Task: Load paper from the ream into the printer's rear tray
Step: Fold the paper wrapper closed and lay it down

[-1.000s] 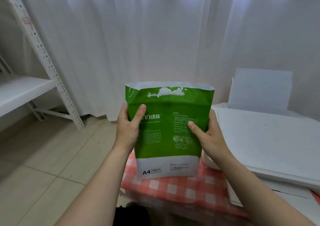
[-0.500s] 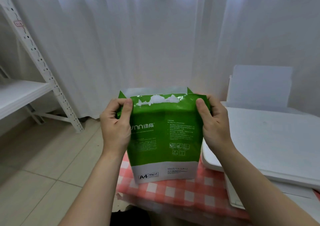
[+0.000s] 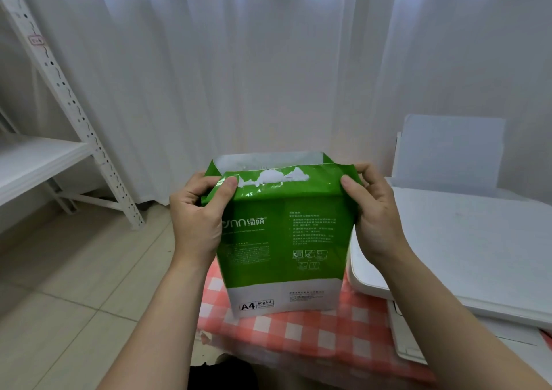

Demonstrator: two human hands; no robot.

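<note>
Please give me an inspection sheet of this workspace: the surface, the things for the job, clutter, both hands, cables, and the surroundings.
Surface: red and white checked tablecloth over a small table; the ream and the printer stand on it.
Job's things: green A4 paper ream upright on its short end, top of wrapper torn open; white printer at its right, lid closed, rear tray raised, whether it holds paper cannot be told.
Clutter: nothing seen.
Grippers: left hand pinches the wrapper's top left corner; right hand pinches the top right corner.
Cables: nothing seen.
Surroundings: white curtain behind; white metal shelf at the left; tiled floor.
</note>
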